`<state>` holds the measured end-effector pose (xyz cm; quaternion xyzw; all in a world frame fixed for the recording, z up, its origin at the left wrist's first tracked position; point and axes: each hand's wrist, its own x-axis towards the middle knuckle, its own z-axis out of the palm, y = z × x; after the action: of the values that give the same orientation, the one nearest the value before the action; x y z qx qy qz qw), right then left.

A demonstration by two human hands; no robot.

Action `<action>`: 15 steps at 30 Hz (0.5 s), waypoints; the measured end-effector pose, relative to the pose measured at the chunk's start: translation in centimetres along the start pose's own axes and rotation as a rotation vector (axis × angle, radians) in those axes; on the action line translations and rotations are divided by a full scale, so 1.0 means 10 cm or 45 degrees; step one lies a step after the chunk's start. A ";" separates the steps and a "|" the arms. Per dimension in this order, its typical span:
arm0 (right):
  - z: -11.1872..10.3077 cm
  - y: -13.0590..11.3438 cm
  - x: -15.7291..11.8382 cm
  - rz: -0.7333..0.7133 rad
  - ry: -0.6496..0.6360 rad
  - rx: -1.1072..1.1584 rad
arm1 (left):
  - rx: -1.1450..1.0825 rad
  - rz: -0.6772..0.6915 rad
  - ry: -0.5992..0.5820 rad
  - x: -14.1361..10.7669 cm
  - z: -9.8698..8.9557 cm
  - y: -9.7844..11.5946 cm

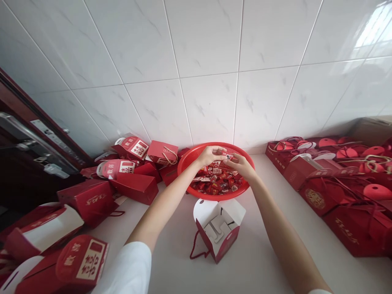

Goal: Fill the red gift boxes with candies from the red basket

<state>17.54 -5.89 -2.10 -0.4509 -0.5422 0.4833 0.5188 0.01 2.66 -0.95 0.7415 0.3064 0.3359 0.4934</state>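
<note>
Above a red plastic basket (183, 179) full of red-wrapped candies (220, 185), my two hands meet with bent fingers. Between their fingertips is a small red-and-white wrapped candy (228, 157). My left hand (210, 156) grips it from the left, fingers closed. From the other side my right hand (243, 166) pinches it. In front of the basket stands an open red gift box (218, 232), white inside, its flaps up and a dark red cord handle (196, 249) hanging out to the left. Only the folded white bottom shows inside the box.
Several red gift boxes (137, 188) lie jumbled along the left side, some open. On the right, rows of red boxes with cord handles (324, 196) stand close together. A tiled wall (208, 106) rises behind the white tabletop (171, 261). A dark door with a metal handle (36, 139) is at far left.
</note>
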 end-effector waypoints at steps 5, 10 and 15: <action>-0.02 0.05 0.04 -0.073 0.101 0.198 | 0.070 -0.051 0.049 0.03 0.00 0.01; -0.02 0.07 0.11 -0.055 0.361 0.280 | 0.404 -0.272 -0.068 -0.04 -0.22 -0.07; -0.02 0.07 0.13 -0.027 0.433 0.254 | 0.743 -0.474 -0.352 -0.15 -0.25 -0.19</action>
<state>17.63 -4.47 -2.65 -0.4667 -0.4007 0.4462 0.6500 -3.11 3.44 -2.28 0.8209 0.4493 0.0355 0.3506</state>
